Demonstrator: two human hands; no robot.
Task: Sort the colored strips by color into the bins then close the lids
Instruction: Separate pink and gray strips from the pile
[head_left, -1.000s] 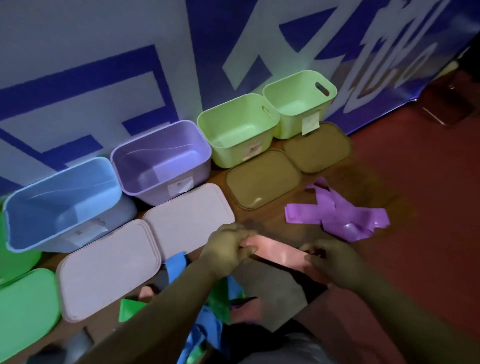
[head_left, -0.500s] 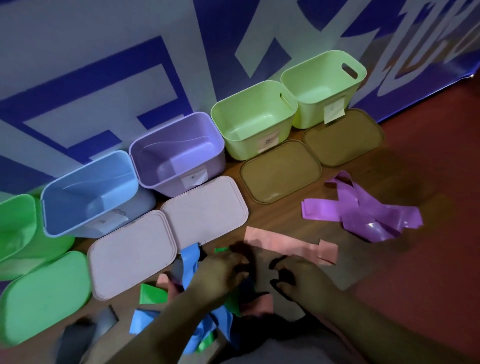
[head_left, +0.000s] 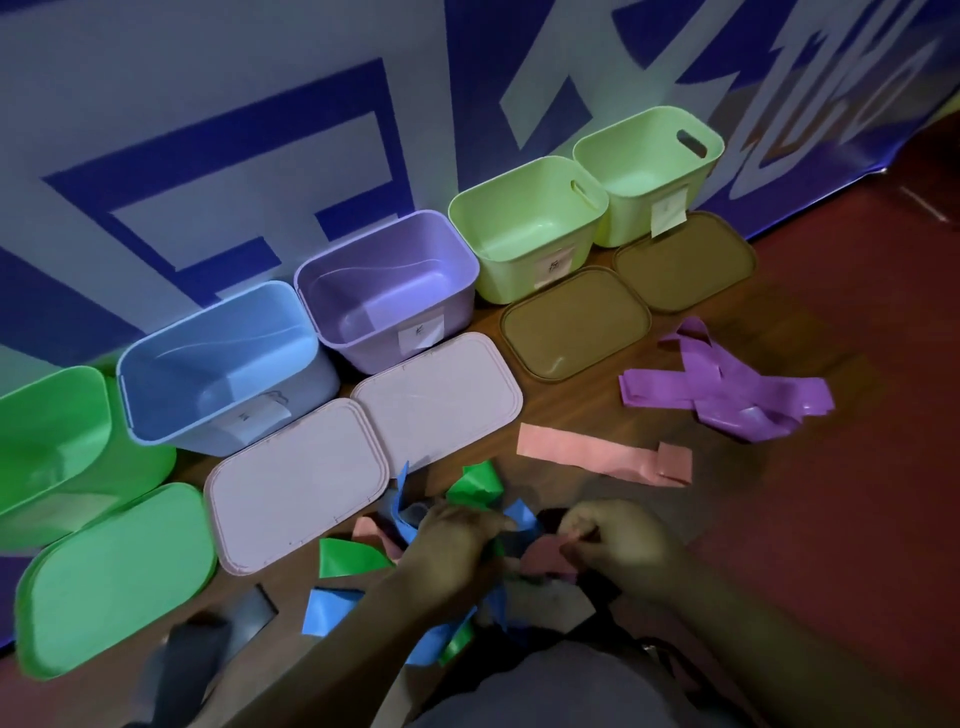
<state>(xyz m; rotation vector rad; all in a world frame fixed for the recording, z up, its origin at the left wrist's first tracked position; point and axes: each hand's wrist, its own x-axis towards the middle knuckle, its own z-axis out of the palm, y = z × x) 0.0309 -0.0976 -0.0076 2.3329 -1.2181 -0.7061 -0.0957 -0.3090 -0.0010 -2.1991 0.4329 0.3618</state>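
Note:
A mixed heap of blue, green, pink and dark strips (head_left: 358, 561) lies on the floor in front of me. My left hand (head_left: 452, 545) grips a bunch of blue and green strips in that heap. My right hand (head_left: 618, 540) pinches a pink strip (head_left: 545, 558) beside it. One long pink strip (head_left: 597, 454) lies flat further out. A pile of purple strips (head_left: 727, 395) sits to the right. Open bins line the wall: green (head_left: 52, 441), blue (head_left: 218, 364), purple (head_left: 389, 286) and two lime ones (head_left: 524, 228) (head_left: 649, 166).
Lids lie flat in front of the bins: a green lid (head_left: 114, 577), two pale pink lids (head_left: 296, 483) (head_left: 441, 395), two olive lids (head_left: 576, 322) (head_left: 685, 260). A blue-and-white banner (head_left: 260, 130) stands behind the bins. Red floor (head_left: 857, 519) extends to the right.
Both hands let go of the long pink strip, which now lies flat on the floor, and drew back into the mixed heap. The camera view shifted left.

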